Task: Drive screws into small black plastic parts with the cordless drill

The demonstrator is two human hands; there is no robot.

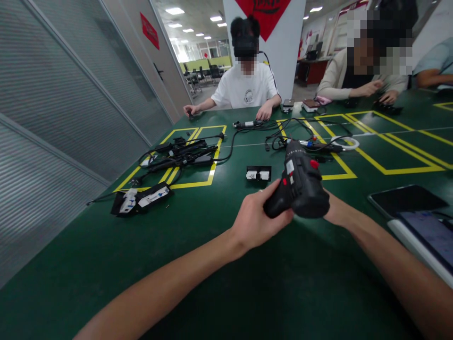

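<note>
A black cordless drill (302, 182) with red buttons is held above the green table, its chuck pointing away from me. My left hand (256, 217) is closed around the drill's handle, thumb on the upper side. Behind the drill's right side is my right hand (334, 208); the tool's body hides its fingers, so I cannot make out its grip. Just beyond my left hand, a small black tray with white pieces (258, 174) lies on the table.
Bundled black cables and tools (186, 153) lie at left inside yellow tape, near two black-and-white trays (141, 200). More cables (311, 144) and a white ring (345, 143) lie beyond the drill. A phone (406, 200) rests at right. Co-workers sit across the green table (198, 293).
</note>
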